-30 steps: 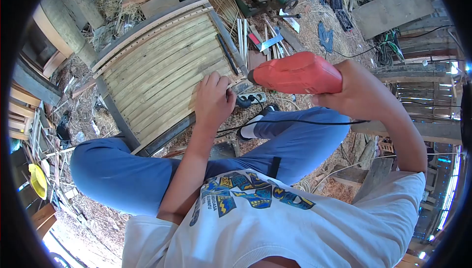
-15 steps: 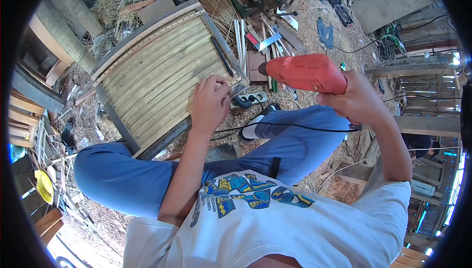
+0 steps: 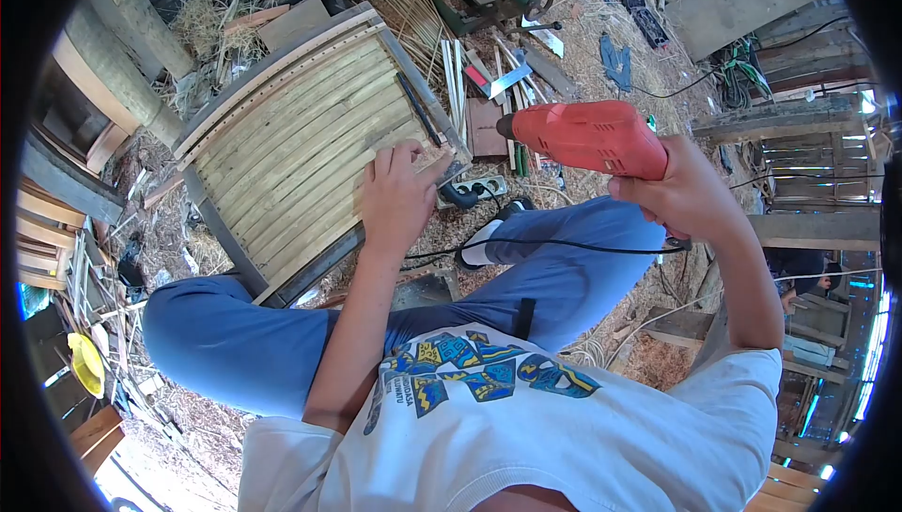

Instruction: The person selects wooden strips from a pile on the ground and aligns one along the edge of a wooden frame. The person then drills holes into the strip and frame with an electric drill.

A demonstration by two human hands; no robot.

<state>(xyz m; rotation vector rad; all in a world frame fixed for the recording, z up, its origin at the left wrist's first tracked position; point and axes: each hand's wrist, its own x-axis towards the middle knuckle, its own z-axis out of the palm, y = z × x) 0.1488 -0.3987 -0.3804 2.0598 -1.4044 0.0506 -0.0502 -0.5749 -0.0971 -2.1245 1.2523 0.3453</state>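
Note:
A slatted wooden panel [image 3: 301, 136] with a dark frame lies across my left thigh. On its near right part rests my left hand [image 3: 399, 194], fingers apart, the thumb side stretched towards the frame's corner. Any small thing under those fingers is hidden. Along the panel's right edge lies a thin dark rod-like tool [image 3: 418, 108]. My right hand [image 3: 672, 193] is wrapped round the handle of a red power drill [image 3: 592, 139], held in the air right of the panel. The drill's black chuck points left; I cannot make out a bit in it.
A white power strip [image 3: 487, 187] with black plugs sits beside the panel's corner. A black cord [image 3: 554, 241] runs over my right leg. Behind are a try square [image 3: 510, 80], thin wooden strips [image 3: 454, 80] and a metal vise-like machine [image 3: 498, 0]. Wood shavings cover the ground.
My left hand's fingers have uncurled and spread near the panel's corner. The drill has stayed almost in place, only shifting slightly.

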